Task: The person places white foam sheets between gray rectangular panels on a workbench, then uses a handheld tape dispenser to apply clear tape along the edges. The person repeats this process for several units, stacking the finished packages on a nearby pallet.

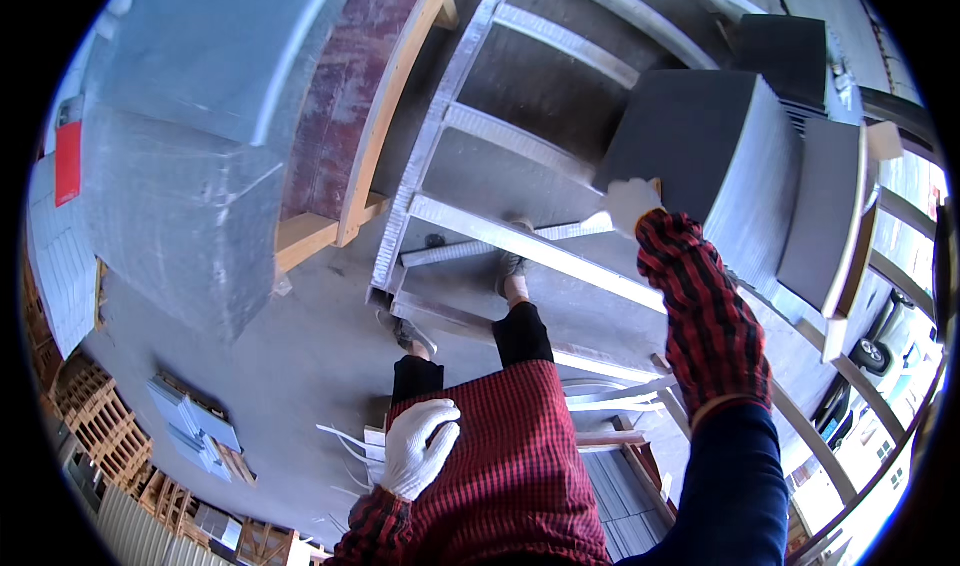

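My right hand (633, 206), in a white glove and a red-and-black checked sleeve, reaches forward to the near left corner of a tall stack of dark grey sheets (685, 126). Its fingers look closed, and a small brownish edge shows at them; what it is I cannot make out. My left hand (420, 450), gloved in white too, hovers over the checked apron (510, 446) at my lap. The fingers are loosely bent with the thumb apart, and nothing is between them. Under the stack runs a silvery metal frame (540, 234) with several crossbars.
To the left stands a large wrapped grey block (190, 206) beside a wooden-edged pallet (370, 116). More sheets (825, 216) lean at the right near a metal railing (880, 386). Wooden pallets (95, 406) sit at the lower left. My feet are by the frame's near bars.
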The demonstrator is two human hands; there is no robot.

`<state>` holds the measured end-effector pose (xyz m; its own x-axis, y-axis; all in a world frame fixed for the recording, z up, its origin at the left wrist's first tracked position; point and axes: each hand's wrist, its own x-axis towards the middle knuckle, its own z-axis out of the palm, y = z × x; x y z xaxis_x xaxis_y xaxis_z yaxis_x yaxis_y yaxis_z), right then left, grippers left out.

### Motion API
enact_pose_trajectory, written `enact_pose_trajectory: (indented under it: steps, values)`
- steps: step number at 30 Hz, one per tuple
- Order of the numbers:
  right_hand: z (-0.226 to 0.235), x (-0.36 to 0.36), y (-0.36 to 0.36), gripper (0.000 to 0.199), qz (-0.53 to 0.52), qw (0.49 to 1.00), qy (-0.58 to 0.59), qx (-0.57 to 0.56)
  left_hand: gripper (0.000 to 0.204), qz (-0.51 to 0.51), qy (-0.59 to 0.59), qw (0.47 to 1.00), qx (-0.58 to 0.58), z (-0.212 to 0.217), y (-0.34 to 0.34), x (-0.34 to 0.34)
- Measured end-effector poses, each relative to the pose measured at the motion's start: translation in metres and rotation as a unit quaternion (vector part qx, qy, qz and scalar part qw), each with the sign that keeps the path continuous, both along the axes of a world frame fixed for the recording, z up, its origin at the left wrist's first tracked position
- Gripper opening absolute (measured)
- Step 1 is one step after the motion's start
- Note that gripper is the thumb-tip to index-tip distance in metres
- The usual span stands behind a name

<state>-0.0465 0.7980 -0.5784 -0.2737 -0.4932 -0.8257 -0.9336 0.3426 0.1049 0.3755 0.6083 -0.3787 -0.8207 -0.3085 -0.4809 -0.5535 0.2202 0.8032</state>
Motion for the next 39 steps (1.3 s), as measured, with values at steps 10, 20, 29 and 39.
enact_pose_trajectory:
  steps: [10, 20, 29, 39]
  values:
    - [0.292, -0.031, 0.05, 0.05, -0.072, 0.935, 0.26, -0.228, 0.013, -0.055, 0.103, 0.993, -0.023, 0.063, -0.042, -0.076]
    - [0.164, -0.017, 0.014, 0.077, -0.438, 0.809, 0.364, -0.147, 0.033, -0.08, 0.115, 0.829, -0.542, 0.072, -0.206, -0.135]
    - [0.136, -0.01, -0.025, 0.066, -0.491, 0.729, 0.444, -0.172, 0.036, -0.105, 0.136, 0.822, -0.542, 0.068, -0.219, -0.146]
    - [0.132, -0.011, -0.026, 0.057, -0.547, 0.68, 0.442, -0.208, 0.036, -0.112, 0.138, 0.83, -0.529, 0.07, -0.222, -0.144]
